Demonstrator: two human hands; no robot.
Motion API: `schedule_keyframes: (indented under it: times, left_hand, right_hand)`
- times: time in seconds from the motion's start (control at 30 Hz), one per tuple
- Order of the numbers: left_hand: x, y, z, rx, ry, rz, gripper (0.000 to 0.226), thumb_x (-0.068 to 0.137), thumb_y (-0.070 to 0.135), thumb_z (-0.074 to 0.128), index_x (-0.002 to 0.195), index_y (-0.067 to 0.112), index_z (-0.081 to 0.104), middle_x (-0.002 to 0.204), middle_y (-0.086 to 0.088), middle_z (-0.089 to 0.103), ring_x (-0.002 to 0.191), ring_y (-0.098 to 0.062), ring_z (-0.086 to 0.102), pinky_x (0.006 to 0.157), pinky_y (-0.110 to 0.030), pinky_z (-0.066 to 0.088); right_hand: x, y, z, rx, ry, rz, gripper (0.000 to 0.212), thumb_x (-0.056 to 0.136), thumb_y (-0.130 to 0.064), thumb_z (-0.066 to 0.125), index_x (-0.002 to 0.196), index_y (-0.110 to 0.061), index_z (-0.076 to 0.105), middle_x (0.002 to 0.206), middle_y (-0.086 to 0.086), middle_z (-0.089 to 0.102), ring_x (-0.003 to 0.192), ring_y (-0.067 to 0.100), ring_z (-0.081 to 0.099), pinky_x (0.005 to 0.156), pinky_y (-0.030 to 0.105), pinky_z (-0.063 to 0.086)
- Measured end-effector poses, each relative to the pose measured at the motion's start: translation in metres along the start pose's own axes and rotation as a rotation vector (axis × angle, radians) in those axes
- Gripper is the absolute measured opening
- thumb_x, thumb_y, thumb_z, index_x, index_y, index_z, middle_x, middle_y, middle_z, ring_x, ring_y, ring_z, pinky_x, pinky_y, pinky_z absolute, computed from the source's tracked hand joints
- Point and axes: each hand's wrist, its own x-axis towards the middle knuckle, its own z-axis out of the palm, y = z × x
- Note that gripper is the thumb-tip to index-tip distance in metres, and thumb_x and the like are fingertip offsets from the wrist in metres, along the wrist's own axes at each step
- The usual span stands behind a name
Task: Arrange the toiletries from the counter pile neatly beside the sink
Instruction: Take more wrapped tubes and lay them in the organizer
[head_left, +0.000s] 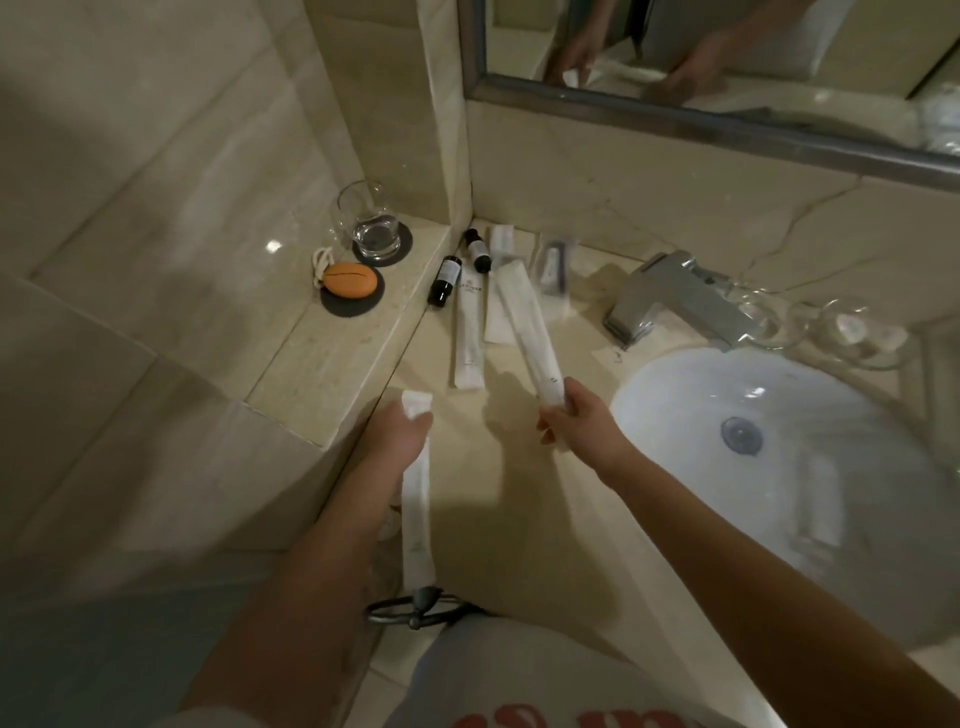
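My right hand (569, 421) grips the near end of a long white sachet (524, 322), held tilted above the counter left of the sink (675, 384). My left hand (402, 431) holds another long white sachet (417, 514) by its upper end; the sachet hangs down along my forearm. On the counter lie two small dark bottles (445, 280) (478, 251), a white sachet (469, 332), a second white packet (496, 317) partly under the raised one, and a clear wrapped item (553, 270).
A raised ledge at left carries a glass (371, 221) on a dark coaster and an orange soap (351, 279) on a dark dish. A chrome faucet (670, 296) stands behind the sink, with glass items (852, 332) to its right. A mirror (727, 62) hangs above.
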Motion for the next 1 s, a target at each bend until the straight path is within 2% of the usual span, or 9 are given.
schedule_keyframes:
  times: [0.1,0.2,0.37,0.47,0.57,0.7,0.73,0.87,1.0]
  left_hand:
    - [-0.012,0.009,0.003,-0.105,0.028,0.013,0.059,0.094,0.034,0.047,0.144,0.010,0.028,0.127,-0.009,0.055,0.117,-0.027,0.054,0.094,-0.034,0.044]
    - [-0.031,0.034,0.006,-0.402,0.005,0.041,0.046,0.096,0.024,0.046,0.139,0.009,0.034,0.094,-0.008,0.063,0.078,-0.019,0.064,0.064,-0.023,0.048]
    - [-0.069,0.085,0.017,-0.608,0.012,0.228,0.019,0.095,0.015,0.046,0.111,0.006,0.048,0.073,-0.006,0.061,0.055,-0.017,0.059,0.055,-0.027,0.053]
    - [-0.091,0.113,0.030,-0.652,0.035,0.331,0.014,0.095,0.017,0.045,0.100,0.005,0.045,0.065,-0.003,0.053,0.049,-0.015,0.045,0.050,-0.022,0.042]
    - [-0.109,0.138,0.048,-0.732,-0.016,0.328,0.023,0.093,0.033,0.051,0.086,0.013,0.043,0.068,-0.002,0.054,0.050,-0.012,0.042,0.044,-0.017,0.040]
    - [-0.125,0.171,0.080,-0.653,-0.127,0.249,0.064,0.080,0.040,0.068,0.129,0.005,0.045,0.102,-0.009,0.064,0.059,-0.012,0.052,0.047,-0.017,0.045]
    - [-0.129,0.178,0.089,-0.625,-0.153,0.237,0.065,0.080,0.036,0.070,0.130,0.004,0.045,0.107,-0.011,0.064,0.059,-0.012,0.053,0.048,-0.019,0.045]
    - [-0.147,0.200,0.121,-0.655,-0.270,0.276,0.011,0.083,0.011,0.067,0.093,0.011,0.060,0.076,-0.006,0.063,0.036,-0.006,0.044,0.042,-0.017,0.038]
    - [-0.167,0.224,0.151,-0.644,-0.304,0.344,0.011,0.082,0.006,0.065,0.087,0.013,0.060,0.066,0.000,0.056,0.040,-0.008,0.040,0.046,-0.021,0.037]
  right_hand:
    - [-0.020,0.004,-0.007,0.027,-0.051,-0.010,0.017,0.093,-0.013,0.049,0.110,-0.013,0.054,0.080,0.004,0.059,0.064,0.013,0.056,0.053,0.016,0.046]
    - [-0.034,0.011,-0.019,-0.007,-0.028,-0.104,0.014,0.094,-0.016,0.051,0.105,-0.015,0.060,0.079,-0.002,0.057,0.069,0.011,0.053,0.061,0.019,0.044]
    - [-0.058,0.032,-0.052,-0.272,0.262,-0.344,0.027,0.090,-0.006,0.057,0.114,-0.013,0.064,0.093,0.005,0.061,0.083,0.020,0.055,0.072,0.027,0.040]
    - [-0.074,0.055,-0.082,-0.409,0.433,-0.409,0.030,0.088,-0.004,0.058,0.116,-0.013,0.063,0.086,0.006,0.056,0.076,0.027,0.056,0.063,0.029,0.038]
    - [-0.090,0.077,-0.113,-0.563,0.546,-0.483,0.032,0.086,-0.006,0.060,0.117,-0.014,0.062,0.084,0.010,0.056,0.068,0.030,0.056,0.050,0.029,0.041]
    - [-0.111,0.097,-0.149,-0.667,0.635,-0.512,0.035,0.083,-0.007,0.063,0.118,-0.013,0.061,0.083,0.011,0.053,0.066,0.030,0.055,0.051,0.037,0.050]
    - [-0.117,0.101,-0.158,-0.674,0.666,-0.517,0.036,0.082,-0.004,0.065,0.117,-0.012,0.062,0.082,0.011,0.053,0.066,0.029,0.055,0.053,0.034,0.049]
    - [-0.138,0.120,-0.189,-0.744,0.759,-0.515,0.043,0.076,0.001,0.069,0.117,-0.012,0.062,0.079,0.011,0.052,0.064,0.028,0.054,0.054,0.028,0.041]
    - [-0.160,0.141,-0.210,-0.727,0.735,-0.445,0.059,0.076,-0.013,0.072,0.125,-0.027,0.043,0.086,0.009,0.055,0.063,0.029,0.057,0.053,0.030,0.047]
